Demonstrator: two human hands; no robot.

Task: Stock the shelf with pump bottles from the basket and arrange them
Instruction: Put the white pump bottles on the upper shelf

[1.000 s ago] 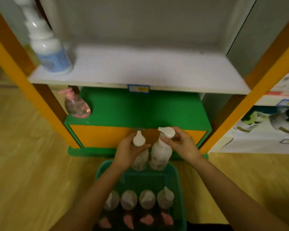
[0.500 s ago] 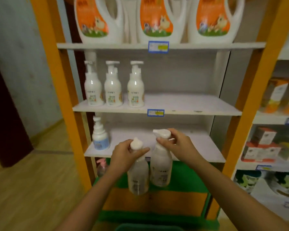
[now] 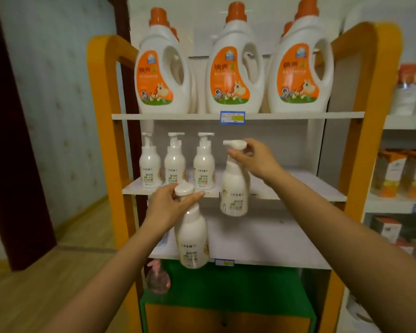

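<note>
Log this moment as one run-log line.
left hand: holds pump bottle by its top | right hand: holds second bottle at middle shelf | shelved there: three bottles | neither held bottle placed

pump bottles (image 3: 194,236): glossy white plastic, paper labels. shelf board (image 3: 298,186): matt white. floor (image 3: 65,272): smooth wood-look.

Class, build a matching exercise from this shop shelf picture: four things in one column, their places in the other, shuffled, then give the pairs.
1. left hand
2. right hand
3. orange-capped jugs
4. pink bottle

A. top shelf
B. holding the higher pump bottle
C. on the green base, left
D. holding the lower pump bottle

Pairs: 1-D, 2-B, 3-A, 4-C
</note>
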